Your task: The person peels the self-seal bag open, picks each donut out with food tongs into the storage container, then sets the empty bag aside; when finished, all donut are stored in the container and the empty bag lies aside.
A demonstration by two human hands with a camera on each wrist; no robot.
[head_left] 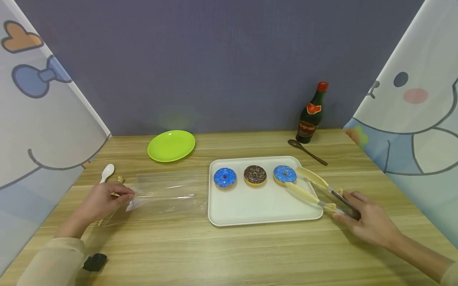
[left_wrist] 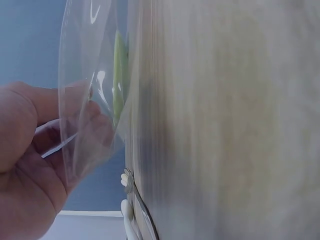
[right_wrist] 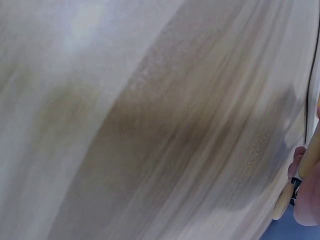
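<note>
In the head view, my left hand (head_left: 105, 200) pinches the edge of a clear plastic bag (head_left: 168, 194) lying left of the white tray. Up close in the left wrist view, the see-through film (left_wrist: 80, 60) overlaps the fingertips. My right hand (head_left: 368, 218) grips cream-tipped tongs (head_left: 304, 194) by their handle. Their spread tips reach over the tray's (head_left: 264, 208) right side, beside a blue sprinkled donut (head_left: 284, 174). A chocolate donut (head_left: 255, 175) and another blue donut (head_left: 225, 177) sit to its left in a row. The right wrist view catches only part of the tongs (right_wrist: 311, 152) and hand.
Behind the bag lies a green plate (head_left: 171, 146). A dark bottle (head_left: 310, 115) stands at the back right, with a brown wooden spoon (head_left: 307, 151) in front of it. On the left are a white spoon (head_left: 107, 171) and a small black object (head_left: 95, 262).
</note>
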